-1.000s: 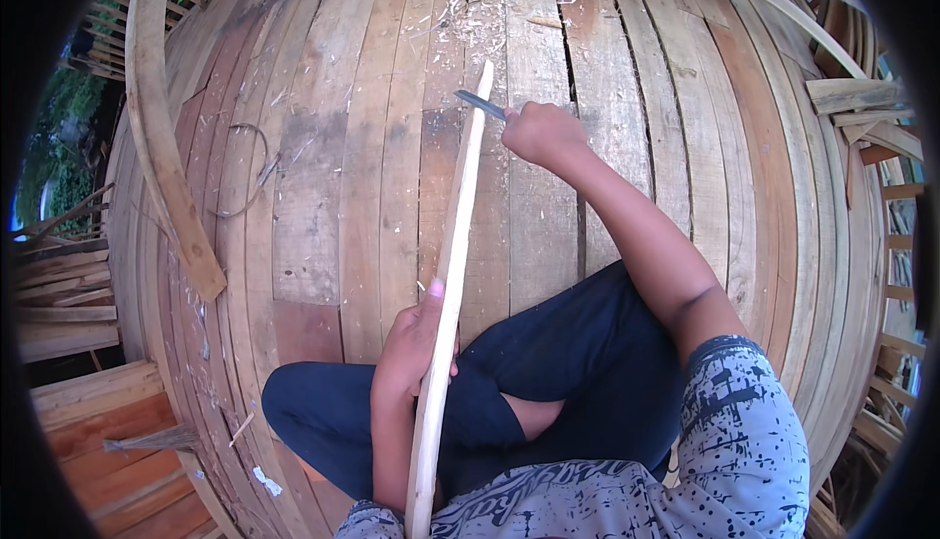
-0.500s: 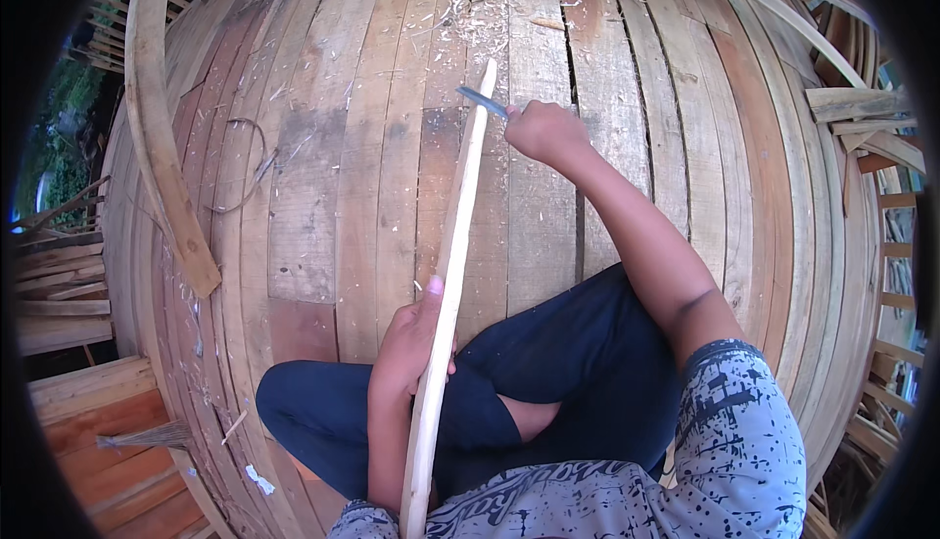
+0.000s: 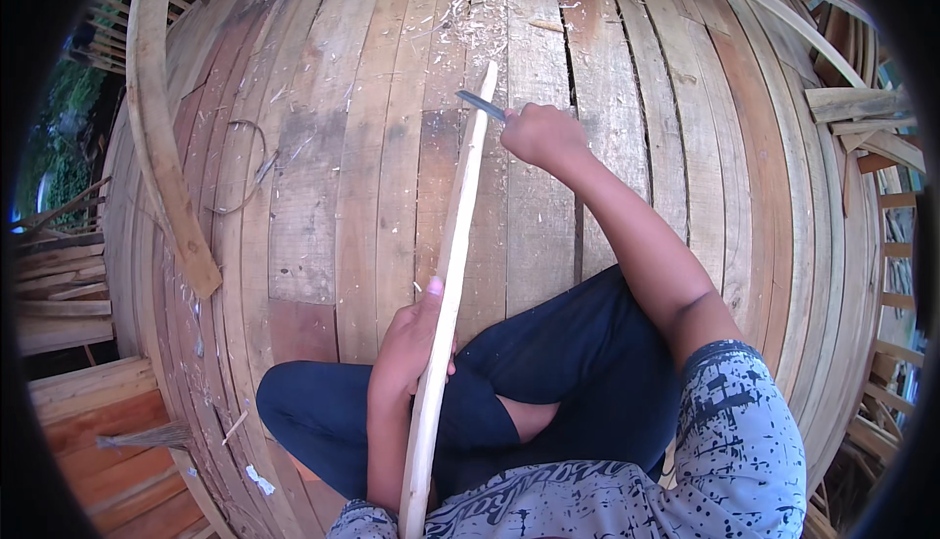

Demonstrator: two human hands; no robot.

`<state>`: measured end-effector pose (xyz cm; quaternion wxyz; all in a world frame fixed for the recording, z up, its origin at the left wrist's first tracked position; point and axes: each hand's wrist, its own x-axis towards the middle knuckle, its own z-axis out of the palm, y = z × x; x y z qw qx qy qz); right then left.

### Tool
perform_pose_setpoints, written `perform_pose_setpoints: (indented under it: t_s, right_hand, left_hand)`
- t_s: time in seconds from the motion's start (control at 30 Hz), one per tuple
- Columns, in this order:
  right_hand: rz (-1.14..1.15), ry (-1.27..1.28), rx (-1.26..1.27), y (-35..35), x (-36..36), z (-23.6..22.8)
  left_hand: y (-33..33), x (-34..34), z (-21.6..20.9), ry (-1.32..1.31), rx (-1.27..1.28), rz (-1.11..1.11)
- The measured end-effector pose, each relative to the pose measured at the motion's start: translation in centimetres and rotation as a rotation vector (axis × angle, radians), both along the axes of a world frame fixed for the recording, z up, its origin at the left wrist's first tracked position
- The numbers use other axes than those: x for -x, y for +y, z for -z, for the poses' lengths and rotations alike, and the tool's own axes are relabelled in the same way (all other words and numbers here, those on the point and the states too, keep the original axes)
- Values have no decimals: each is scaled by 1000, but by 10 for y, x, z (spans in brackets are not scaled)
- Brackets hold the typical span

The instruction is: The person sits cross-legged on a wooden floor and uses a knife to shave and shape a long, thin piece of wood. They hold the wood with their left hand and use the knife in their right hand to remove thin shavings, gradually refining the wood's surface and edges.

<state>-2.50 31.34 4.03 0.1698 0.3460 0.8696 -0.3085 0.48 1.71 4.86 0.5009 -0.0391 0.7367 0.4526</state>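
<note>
A long pale wooden stick (image 3: 456, 245) runs from my lap up and away across the floor, its far end narrowed. My left hand (image 3: 406, 343) is closed round its lower part, thumb along the left side; some fingers are hidden behind the wood. In my right hand (image 3: 544, 136), closed in a fist, is a knife (image 3: 480, 105). Its blade lies across the stick a little below the tip, pointing left. The knife's handle is hidden inside the fist.
Wood shavings (image 3: 480, 30) are scattered on the plank floor (image 3: 304, 216) beyond the tip. A long curved board (image 3: 162, 138) lies at the left. More boards (image 3: 852, 103) are piled at the right, and a thin curled strip (image 3: 257, 162) lies left of the stick.
My right hand and the knife have shifted very slightly toward me along the stick. My left hand and the stick look unmoved.
</note>
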Motion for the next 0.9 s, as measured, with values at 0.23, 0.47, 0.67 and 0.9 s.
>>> perform_pose_setpoints:
  t_s: [0.23, 0.47, 0.67, 0.9]
  right_hand:
    - [-9, -66, 59, 0, 2, -4]
    - [-33, 38, -60, -7, 1, 11]
    - [-65, 28, 109, -20, 0, 18]
    - [-95, 32, 130, -8, 2, 28]
  left_hand:
    - [-1, -2, -2, -7, 3, 2]
    - [-1, 3, 0, -16, 17, 0]
    - [-3, -2, 3, 12, -17, -8]
    - [0, -1, -3, -28, -10, 2]
